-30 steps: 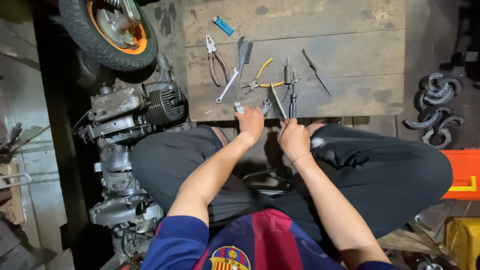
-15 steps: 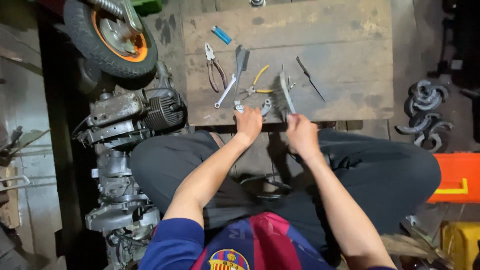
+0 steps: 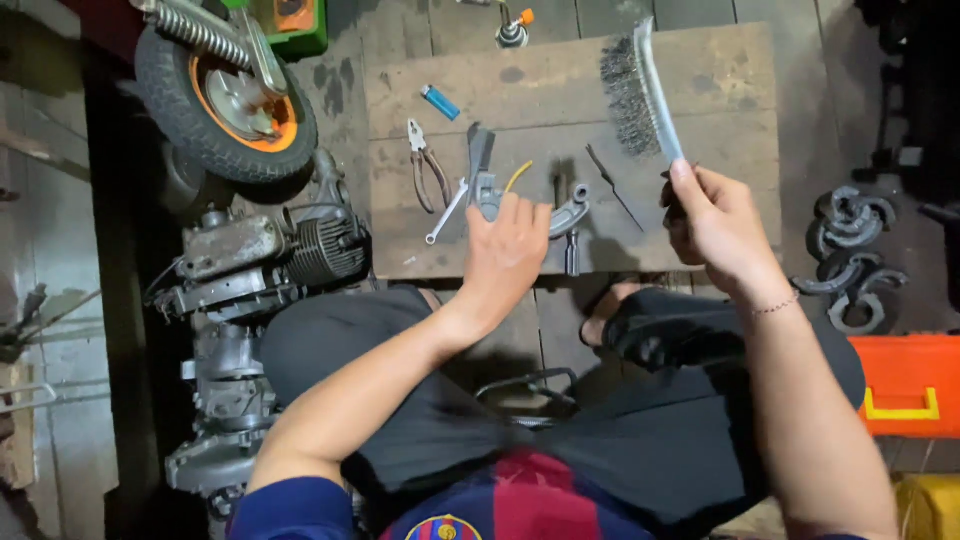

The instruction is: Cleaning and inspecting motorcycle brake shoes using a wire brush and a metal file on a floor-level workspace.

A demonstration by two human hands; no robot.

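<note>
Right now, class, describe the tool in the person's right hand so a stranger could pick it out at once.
Start at the wooden board on the floor with tools laid on it. Above its right side, the right hand holds up a wire brush. Unlike the pliers and wrench lying flat, it is raised and has grey bristles along one edge.

Wire brush: pale slim handle, dark steel bristles facing frame left, raised near-upright at upper right of frame, lower handle end pinched. Curved grey metal part: flat on board, centre frame, partly covered.
</note>
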